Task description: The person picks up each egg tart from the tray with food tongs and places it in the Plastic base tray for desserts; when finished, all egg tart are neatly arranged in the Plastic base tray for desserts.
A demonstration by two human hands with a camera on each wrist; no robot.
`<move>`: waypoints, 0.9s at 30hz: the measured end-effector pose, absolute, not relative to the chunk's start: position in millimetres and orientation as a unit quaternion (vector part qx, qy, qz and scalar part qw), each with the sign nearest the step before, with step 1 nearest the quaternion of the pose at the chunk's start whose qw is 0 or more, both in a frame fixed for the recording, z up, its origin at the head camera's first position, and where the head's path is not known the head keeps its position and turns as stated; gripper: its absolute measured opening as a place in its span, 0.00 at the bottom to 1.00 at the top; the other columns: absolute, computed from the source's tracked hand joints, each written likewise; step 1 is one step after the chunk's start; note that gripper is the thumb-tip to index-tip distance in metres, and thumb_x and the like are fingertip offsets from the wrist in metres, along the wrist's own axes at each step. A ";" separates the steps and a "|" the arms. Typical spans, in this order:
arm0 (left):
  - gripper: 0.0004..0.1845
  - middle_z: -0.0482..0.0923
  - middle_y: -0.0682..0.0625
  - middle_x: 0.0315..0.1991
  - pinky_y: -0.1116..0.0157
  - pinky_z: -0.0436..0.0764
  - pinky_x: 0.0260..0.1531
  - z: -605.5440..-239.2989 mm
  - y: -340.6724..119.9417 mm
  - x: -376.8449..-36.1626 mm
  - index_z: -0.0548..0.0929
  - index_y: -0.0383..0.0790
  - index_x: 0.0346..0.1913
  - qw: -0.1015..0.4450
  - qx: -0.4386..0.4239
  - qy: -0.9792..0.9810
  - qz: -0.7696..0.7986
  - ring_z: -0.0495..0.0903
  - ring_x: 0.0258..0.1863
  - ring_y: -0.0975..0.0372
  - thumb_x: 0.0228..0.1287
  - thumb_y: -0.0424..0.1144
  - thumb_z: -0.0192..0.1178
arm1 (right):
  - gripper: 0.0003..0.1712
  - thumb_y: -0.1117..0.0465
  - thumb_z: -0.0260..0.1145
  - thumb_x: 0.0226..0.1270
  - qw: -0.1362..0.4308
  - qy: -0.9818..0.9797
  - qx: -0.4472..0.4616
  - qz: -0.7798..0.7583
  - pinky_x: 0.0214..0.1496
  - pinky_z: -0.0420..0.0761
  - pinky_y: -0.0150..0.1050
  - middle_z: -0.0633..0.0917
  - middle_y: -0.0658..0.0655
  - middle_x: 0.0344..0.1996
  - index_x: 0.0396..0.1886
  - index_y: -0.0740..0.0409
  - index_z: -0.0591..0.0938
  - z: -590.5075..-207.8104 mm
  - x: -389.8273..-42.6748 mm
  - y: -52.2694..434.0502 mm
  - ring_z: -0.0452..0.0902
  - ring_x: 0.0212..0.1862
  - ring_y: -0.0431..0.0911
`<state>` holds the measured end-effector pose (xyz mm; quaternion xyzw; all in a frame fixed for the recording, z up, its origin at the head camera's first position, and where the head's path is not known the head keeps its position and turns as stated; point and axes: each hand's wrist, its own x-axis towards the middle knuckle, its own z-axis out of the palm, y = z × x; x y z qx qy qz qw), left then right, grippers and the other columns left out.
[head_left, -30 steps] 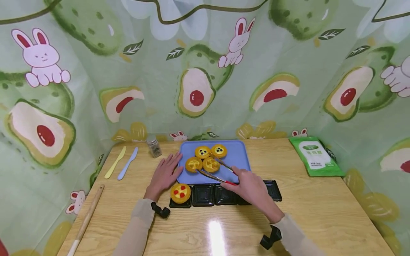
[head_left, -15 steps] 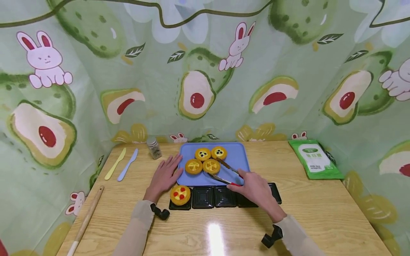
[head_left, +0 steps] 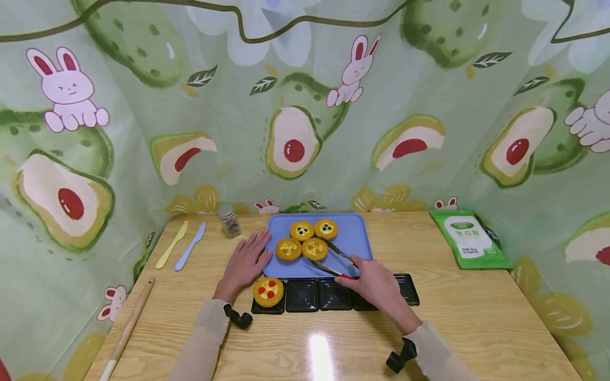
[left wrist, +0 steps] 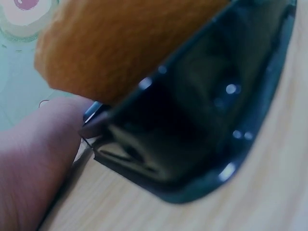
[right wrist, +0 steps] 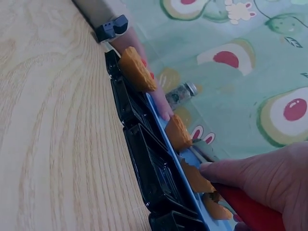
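My right hand (head_left: 367, 275) grips metal tongs with red handles (head_left: 333, 259). The tongs are spread, and their tips lie on either side of the front right tart (head_left: 314, 248) on the blue tray (head_left: 355, 233). Three more yellow tarts (head_left: 302, 230) sit on that tray. Beside the tray's left edge my left hand (head_left: 245, 262) rests flat on the table. A red-dotted tart (head_left: 268, 291) fills the leftmost of a row of black trays (head_left: 302, 294). In the left wrist view a finger (left wrist: 33, 159) lies against that black tray (left wrist: 202, 125). The right wrist view shows my right hand (right wrist: 260, 178) on the red handle (right wrist: 250, 211).
A yellow knife (head_left: 171, 243), a blue knife (head_left: 190, 244) and a spice jar (head_left: 230, 221) lie at the back left. A rolling pin (head_left: 128, 323) sits along the left edge, and a green pouch (head_left: 469, 238) at the back right. Printed cloth walls in three sides.
The tongs' tips have drawn back slightly to the right, from reaching past the front right tart to flanking it. My left hand has stayed put.
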<state>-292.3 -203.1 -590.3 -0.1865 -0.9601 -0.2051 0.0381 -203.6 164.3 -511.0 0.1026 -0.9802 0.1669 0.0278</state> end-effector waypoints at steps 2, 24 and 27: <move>0.36 0.49 0.59 0.84 0.44 0.46 0.81 -590.8 -202.7 -292.1 0.53 0.57 0.85 0.039 -0.186 -0.960 -0.203 0.47 0.84 0.53 0.81 0.65 0.38 | 0.35 0.31 0.75 0.59 0.038 -0.980 0.105 0.164 0.17 0.53 0.35 0.59 0.45 0.17 0.47 0.56 0.82 -511.6 -202.9 163.6 0.58 0.16 0.42; 0.36 0.51 0.57 0.84 0.43 0.47 0.80 -590.1 -200.9 -291.4 0.55 0.55 0.85 0.045 -0.189 -0.959 -0.205 0.48 0.84 0.51 0.82 0.64 0.41 | 0.35 0.32 0.73 0.62 0.050 -0.981 0.109 0.153 0.17 0.52 0.34 0.58 0.46 0.16 0.50 0.59 0.83 -517.0 -201.0 158.5 0.57 0.15 0.41; 0.36 0.51 0.57 0.84 0.43 0.47 0.80 -589.4 -201.1 -290.7 0.55 0.55 0.85 0.045 -0.189 -0.959 -0.205 0.49 0.84 0.51 0.82 0.63 0.41 | 0.35 0.32 0.73 0.62 0.053 -0.981 0.110 0.154 0.17 0.52 0.34 0.58 0.46 0.16 0.50 0.59 0.83 -517.8 -201.2 158.0 0.58 0.16 0.41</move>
